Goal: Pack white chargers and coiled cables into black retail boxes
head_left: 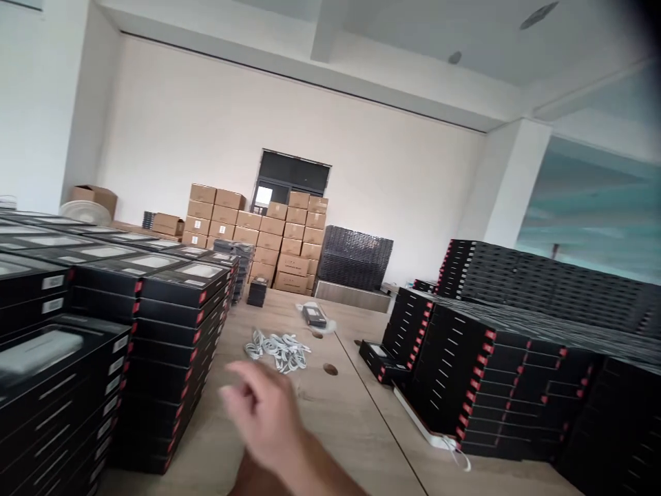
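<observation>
My right hand [266, 413] reaches over the wooden table from the bottom, blurred by motion. Its fingers are loosely curled, the thumb stands a little apart from the index finger, and nothing shows between them. Just beyond it lies a loose pile of white coiled cables [279, 351]. Below my right wrist shows a darker patch of skin, perhaps my left forearm or hand [255, 477]; no fingers of it can be seen. To the left rise stacks of black boxes [165, 344] with red tabs, some with a white device showing on top.
More black boxes [444, 372] fill the table's right side, beside a white flat object [423, 424] with a cord. A single small black box [314, 315] lies on clear plastic further back. Round holes [330, 370] pierce the tabletop [356, 420]. Brown cartons [268, 241] stand along the wall.
</observation>
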{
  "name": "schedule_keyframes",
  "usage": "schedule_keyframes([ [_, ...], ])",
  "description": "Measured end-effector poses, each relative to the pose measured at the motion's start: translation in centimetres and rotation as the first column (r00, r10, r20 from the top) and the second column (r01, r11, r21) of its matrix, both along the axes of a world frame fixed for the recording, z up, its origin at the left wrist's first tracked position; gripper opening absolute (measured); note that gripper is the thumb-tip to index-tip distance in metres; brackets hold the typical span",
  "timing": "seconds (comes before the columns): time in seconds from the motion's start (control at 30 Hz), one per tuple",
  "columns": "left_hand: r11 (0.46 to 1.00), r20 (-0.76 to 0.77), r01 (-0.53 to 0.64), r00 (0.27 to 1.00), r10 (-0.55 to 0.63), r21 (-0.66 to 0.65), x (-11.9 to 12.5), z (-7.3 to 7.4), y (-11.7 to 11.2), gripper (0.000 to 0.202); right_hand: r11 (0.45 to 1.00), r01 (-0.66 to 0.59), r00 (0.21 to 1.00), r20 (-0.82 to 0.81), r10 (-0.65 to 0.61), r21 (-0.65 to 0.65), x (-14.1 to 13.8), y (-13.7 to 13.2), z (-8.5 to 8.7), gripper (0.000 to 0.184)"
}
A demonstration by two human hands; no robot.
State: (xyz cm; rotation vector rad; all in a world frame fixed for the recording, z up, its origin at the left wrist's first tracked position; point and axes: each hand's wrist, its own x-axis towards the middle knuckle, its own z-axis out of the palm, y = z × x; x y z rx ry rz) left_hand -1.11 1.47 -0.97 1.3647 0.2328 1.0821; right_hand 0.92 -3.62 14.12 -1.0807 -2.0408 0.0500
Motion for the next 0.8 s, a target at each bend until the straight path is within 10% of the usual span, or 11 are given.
schedule_keyframes([
  [0.07, 0.986, -0.315, -0.116, 0.938, 0.147, 0.117, 0.3, -0.5, 0.2, 0.062, 0.949, 0.313, 0.949, 0.06, -0.31, -0.031, 7.2, 3.3, -1.7, 0.029],
  [0.13, 0.924, -0.692, -0.174, 0.619, 0.372, 0.341, 0.7, -0.5, 0.3, 0.077, 0.806, 0.587, 0.797, 0.235, -0.557, -0.081, 14.6, 6.5, -3.0, 0.033],
  [0.23, 0.869, -0.848, -0.085, 0.189, 0.495, 0.488, 1.6, -0.4, 0.5, 0.082, 0.599, 0.792, 0.601, 0.324, -0.731, -0.119, 24.4, 10.0, -4.3, 0.045],
  [0.43, 0.852, -0.838, -0.158, 0.16, 0.522, 0.5, 2.8, -1.8, 2.0, 0.066, 0.305, 0.948, 0.309, 0.487, -0.817, -0.088, 34.5, 13.5, -5.4, 0.054],
  [0.53, 0.851, -0.84, -0.191, 0.158, 0.519, 0.49, 2.9, -2.2, 2.3, 0.058, 0.322, 0.944, 0.304, 0.559, -0.772, -0.068, 35.2, 14.7, -5.6, 0.037],
  [0.67, 0.85, -0.833, -0.174, 0.179, 0.524, 0.497, 2.5, -1.3, 1.6, 0.071, 0.474, 0.88, 0.38, 0.589, -0.714, 0.007, 32.5, 14.8, -4.4, 0.019],
  [0.8, 0.851, -0.77, -0.326, 0.376, 0.515, 0.411, 1.4, -0.6, 0.7, 0.08, 0.62, 0.777, 0.477, 0.544, -0.691, 0.107, 25.9, 11.8, -2.5, 0.024],
])
